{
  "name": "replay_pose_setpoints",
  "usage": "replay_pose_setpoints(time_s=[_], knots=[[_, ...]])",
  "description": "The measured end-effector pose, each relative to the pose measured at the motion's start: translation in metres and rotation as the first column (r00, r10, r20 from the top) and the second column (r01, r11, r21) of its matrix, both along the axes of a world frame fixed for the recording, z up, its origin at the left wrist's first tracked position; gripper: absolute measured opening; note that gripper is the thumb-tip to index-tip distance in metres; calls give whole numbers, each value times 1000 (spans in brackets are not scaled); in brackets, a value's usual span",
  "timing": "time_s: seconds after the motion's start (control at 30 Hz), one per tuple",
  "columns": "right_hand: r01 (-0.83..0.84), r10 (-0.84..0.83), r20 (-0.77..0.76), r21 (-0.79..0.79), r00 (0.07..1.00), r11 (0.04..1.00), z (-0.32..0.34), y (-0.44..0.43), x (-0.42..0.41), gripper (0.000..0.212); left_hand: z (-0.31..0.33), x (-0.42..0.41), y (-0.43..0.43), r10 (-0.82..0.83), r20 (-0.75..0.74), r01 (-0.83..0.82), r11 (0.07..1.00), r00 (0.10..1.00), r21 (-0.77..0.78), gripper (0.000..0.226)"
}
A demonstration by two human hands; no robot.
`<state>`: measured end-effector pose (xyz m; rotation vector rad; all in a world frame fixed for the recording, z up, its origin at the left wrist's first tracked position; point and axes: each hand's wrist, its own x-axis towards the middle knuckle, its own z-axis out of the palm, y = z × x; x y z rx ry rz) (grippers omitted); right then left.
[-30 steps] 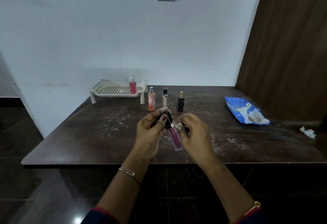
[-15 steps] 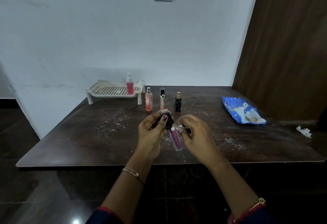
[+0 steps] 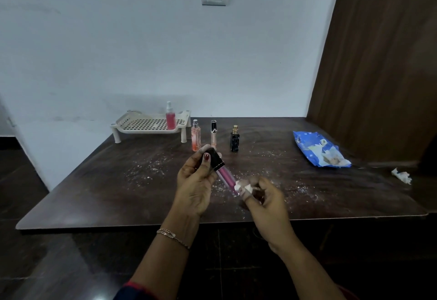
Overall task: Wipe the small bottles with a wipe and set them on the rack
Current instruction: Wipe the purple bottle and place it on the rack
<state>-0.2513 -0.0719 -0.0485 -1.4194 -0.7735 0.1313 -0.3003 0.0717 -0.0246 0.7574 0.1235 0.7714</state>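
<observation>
A: Where is the bottle that is wiped?

B: In the middle of the frame, held above the tabletop [image 3: 113, 181]. The left hand [image 3: 196, 181] grips the pink bottle [image 3: 227, 177] by its black cap, with the thumb on the cap. The bottle is tilted, and its bottom end points to the lower right.

A: And the other hand?

B: The right hand [image 3: 267, 200] pinches a small white wipe [image 3: 243, 185] on the bottom end, which the wipe covers. The fingers are curled and blurred, so I cannot tell which of them touch the wipe.

A: What stands on the rack?

B: The rack [image 3: 123, 122], left of centre at the wall, carries one red spray bottle [image 3: 170, 117], upright near its right side. Just to the right, on the tabletop, stand an orange bottle [image 3: 196, 137], a slim tube [image 3: 213, 134] and a black bottle [image 3: 234, 140]. The foot of the slim tube meets the held cap in the picture, so it is hard to see. The labels are too small to read.

A: And at the right side?

B: A blue wipe pack [image 3: 319, 149] and a crumpled white piece [image 3: 402, 175]. The lower edge of the frame cuts off both arms.
</observation>
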Motion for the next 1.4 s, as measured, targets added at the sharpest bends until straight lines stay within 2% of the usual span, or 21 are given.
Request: replay_pose_setpoints(time_s=[0.07,0.1,0.2,0.3,0.37,0.5,0.6,0.77,0.97,1.2,1.3,1.4], knots=[[-31,49,-193,95,980,995,1,2,-4,31,1,1,-1,-1,-4,1,1000,1000,-3,19],[-14,36,-210,104,977,994,1,3,-4,29,1,1,-2,0,-6,0,1000,1000,3,19],[92,-82,-100,100,992,991,3,5,-4,24,1,1,-6,4,-95,5,995,995,98,25],[227,-242,137,115,961,967,6,7,-5,32,-6,-5,-18,-14,-234,74,966,972,249,21],[280,-299,300,105,906,954,7,7,-10,32,-10,-9,-24,-10,-259,89,951,966,297,21],[269,-265,419,50,868,962,6,4,-19,30,-10,-14,-21,-32,-199,71,979,980,193,22],[341,-299,522,16,799,940,6,5,-15,28,-10,-16,-19,-90,-171,113,985,981,133,28],[379,-264,591,-78,762,922,31,26,4,10,-9,-14,-25,-176,-191,200,973,966,118,32],[379,-245,634,-82,733,922,61,49,27,15,-8,-11,-25,-185,-213,215,968,959,128,31],[349,-177,692,-115,700,930,26,30,14,19,-15,-6,-14,-147,-195,177,974,970,143,31],[388,-182,742,-112,645,915,27,28,14,21,-15,-4,-18,-100,-216,145,969,971,202,30],[425,-191,805,-83,562,902,43,32,19,25,-13,-2,-27,7,-259,83,939,966,334,28]])
